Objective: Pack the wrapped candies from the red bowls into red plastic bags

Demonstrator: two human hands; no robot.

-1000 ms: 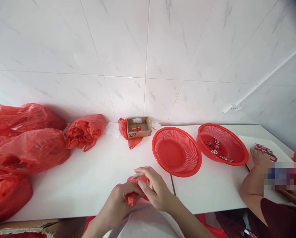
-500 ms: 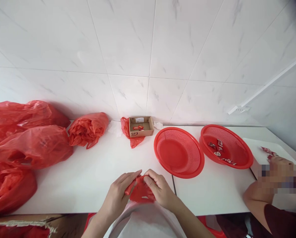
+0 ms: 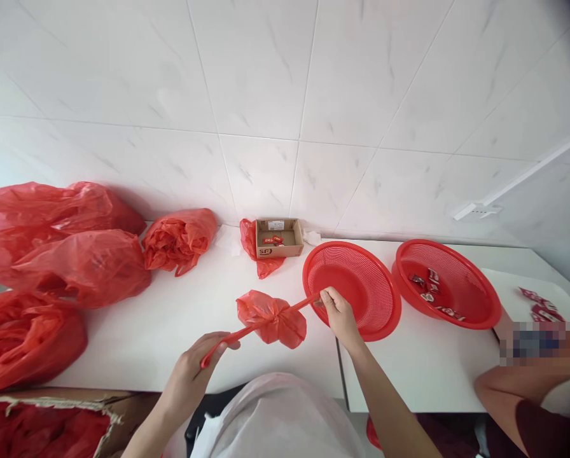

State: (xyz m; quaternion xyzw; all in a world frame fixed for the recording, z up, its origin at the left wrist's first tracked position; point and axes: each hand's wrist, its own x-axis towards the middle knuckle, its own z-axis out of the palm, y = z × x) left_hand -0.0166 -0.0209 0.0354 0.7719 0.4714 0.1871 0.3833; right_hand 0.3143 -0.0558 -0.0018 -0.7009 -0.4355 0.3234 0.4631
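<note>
A small red plastic bag [image 3: 268, 318] is stretched between my hands above the white table, its handles drawn out to both sides from a knot-like gather in the middle. My left hand [image 3: 201, 359] is closed on the left handle, whose looped end shows by the thumb. The right handle is pinched in my right hand [image 3: 338, 312], over the near-left rim of a red mesh basket [image 3: 345, 280]. Nothing shows inside that basket. What the bag holds cannot be made out.
Large red bags [image 3: 84, 267] lie at the left, and a bundled one [image 3: 182, 238] by the wall. Behind my hands is a small cardboard box [image 3: 279, 247]. A second red basket [image 3: 457, 286] holds wrapped packets. Another person's arm [image 3: 509, 388] is at the right.
My hands have moved apart and slightly up, pulling the bag's handles outward. The bag now hangs gathered between them. The view has shifted a little, and the other person's arm has moved.
</note>
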